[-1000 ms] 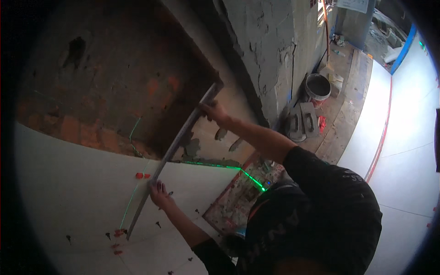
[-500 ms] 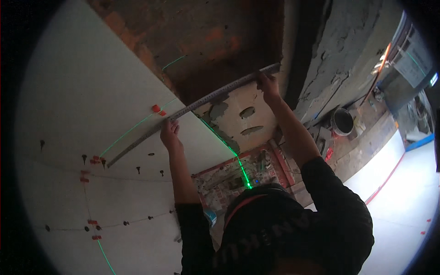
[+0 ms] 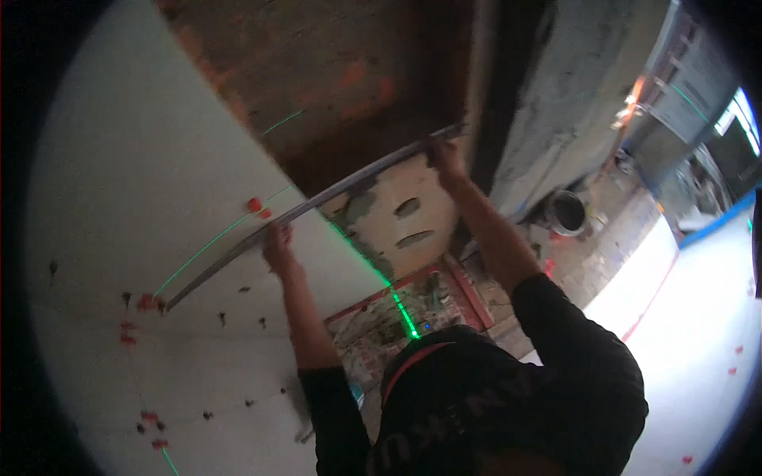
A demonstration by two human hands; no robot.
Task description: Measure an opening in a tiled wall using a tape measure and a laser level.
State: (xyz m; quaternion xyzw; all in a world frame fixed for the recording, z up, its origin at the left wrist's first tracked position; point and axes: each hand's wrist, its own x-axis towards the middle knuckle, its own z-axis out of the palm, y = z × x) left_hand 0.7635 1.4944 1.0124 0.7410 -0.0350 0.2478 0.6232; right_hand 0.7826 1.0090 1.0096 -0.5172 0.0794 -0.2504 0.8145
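A long grey metal ruler [image 3: 357, 176] lies slantwise along the upper edge of a white tile surface, and its right part spans the dark, rough recess. The fisheye view bends it. My left hand [image 3: 278, 247] is closed on the ruler near its middle. My right hand [image 3: 446, 157] grips it near the right end. Red tile-levelling wedges [image 3: 256, 206] sit on the tile just above the ruler. Near its left end is another red wedge [image 3: 148, 301]. Motion blur hides the ruler's markings, and the finger details are dim.
A green laser line [image 3: 361, 255] crosses the tile edge and continues down to the floor. Below the ruler is a beige board [image 3: 417, 210] with grey mortar patches. Several black tile clips [image 3: 222, 319] stick out of the joints. A dark bucket [image 3: 566, 213] stands at the right among debris.
The view has shifted, so the ruler, both hands and the wall appear further left and slightly lower. Both hands keep their hold on the ruler.
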